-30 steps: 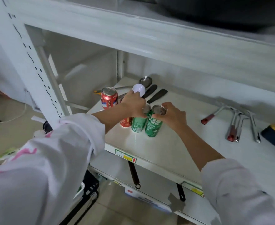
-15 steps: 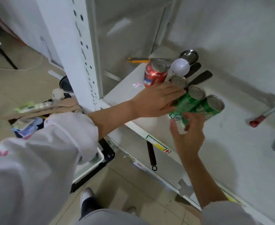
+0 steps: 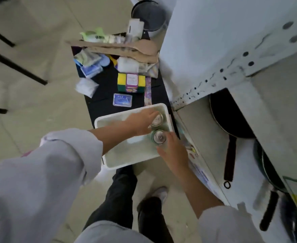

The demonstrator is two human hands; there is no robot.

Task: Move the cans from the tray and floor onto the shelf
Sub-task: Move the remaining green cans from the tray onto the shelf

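A white tray (image 3: 100, 123) sits on the floor beside the shelf unit. Two cans stand upright in its far right corner, seen from above by their silver tops: a far can (image 3: 157, 119) and a near can (image 3: 159, 137). My left hand (image 3: 140, 123) reaches across the tray, fingers and thumb curled around the far can. My right hand (image 3: 172, 152) comes in from below, its fingers wrapped round the near can's right side. Both cans still rest in the tray. The upper shelf with the other cans is out of view.
The white shelf post (image 3: 205, 81) and lower shelf (image 3: 207, 137) with black frying pans (image 3: 230, 120) lie right of the tray. Beyond it a black mat (image 3: 105, 92) holds a sponge pack (image 3: 131, 82), packets and wooden spoons (image 3: 126, 48). My legs and shoe (image 3: 161, 192) are below.
My view swung from the upper shelf down to the floor. Both hands left the cans on the shelf and dropped into the white tray, onto two more cans.
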